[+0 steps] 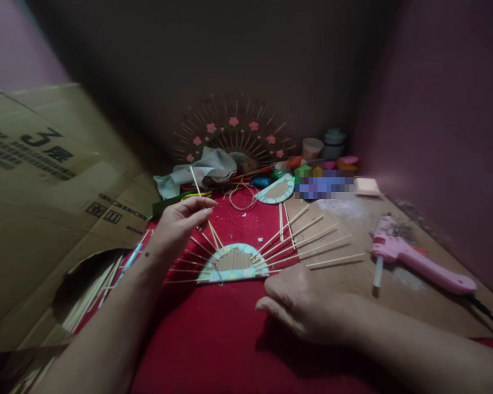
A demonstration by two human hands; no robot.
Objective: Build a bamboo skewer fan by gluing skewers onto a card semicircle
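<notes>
"What's my remote view?"
"Red cloth (197,350), with a half-round card (235,260) on it at six o'clock."
"Grip?"
"Right hand (298,295), at the card's four o'clock, curled; I can't tell its hold. Left hand (181,219), at ten, pinches a thin stick (195,180)."

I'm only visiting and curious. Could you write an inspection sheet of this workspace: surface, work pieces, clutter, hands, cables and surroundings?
Surface: red cover, with a brown board at right; white residue on the board.
Work pieces: half-disc with sticks fanning out on both sides.
Clutter: glue gun on the board; behind, a second half-disc, a pale cloth and a cup.
Left hand: pinches a stick, raised at a slant.
Right hand: curled near the half-disc's right end; grip hidden.
Cables: dark cord from the glue gun, leaving at right.
Surroundings: cardboard at left, flowered fan at the back, purplish wall at right.
</notes>
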